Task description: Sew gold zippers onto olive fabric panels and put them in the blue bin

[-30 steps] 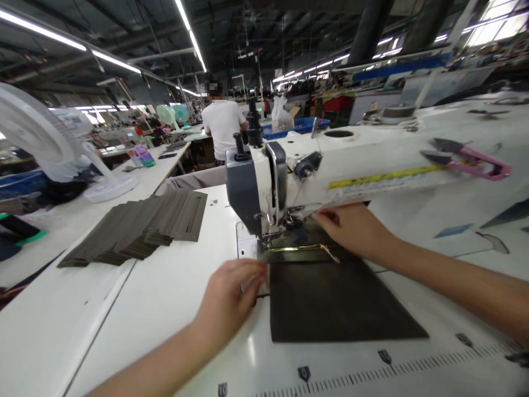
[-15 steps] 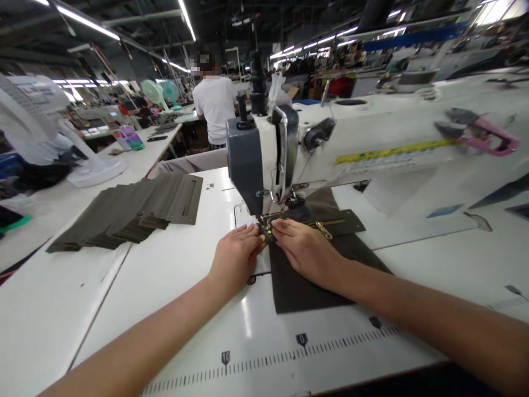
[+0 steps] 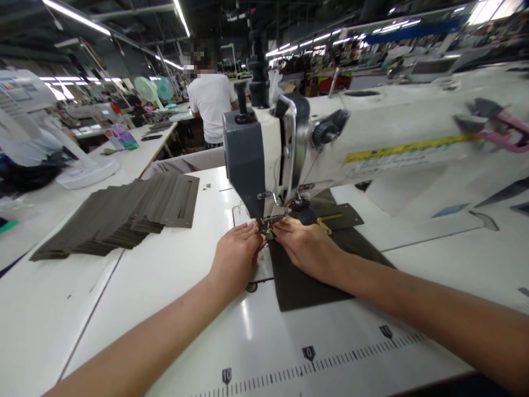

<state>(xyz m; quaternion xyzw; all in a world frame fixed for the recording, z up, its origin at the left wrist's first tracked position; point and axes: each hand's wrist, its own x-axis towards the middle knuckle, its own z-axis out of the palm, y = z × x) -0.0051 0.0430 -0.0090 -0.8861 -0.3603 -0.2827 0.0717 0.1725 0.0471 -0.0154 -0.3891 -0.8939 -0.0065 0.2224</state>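
A dark olive fabric panel lies under the head of a sewing machine. A narrower dark piece with a zipper rests on top of it, its gold zipper pull showing just past my right hand. My right hand presses down on the fabric with its fingers drawn together beside the presser foot. On the foot's other side, my left hand has its fingers closed together at the fabric's left edge. What those fingertips hold is hidden.
A fanned stack of dark olive pieces lies left on the white table. Pink-handled snips hang on the machine arm. A white fan stands at far left. A person in a white shirt is beyond the table.
The view has shifted slightly, so the machine head looks a little larger and the stack sits farther left. Both hands keep nearly the same places beside the presser foot.
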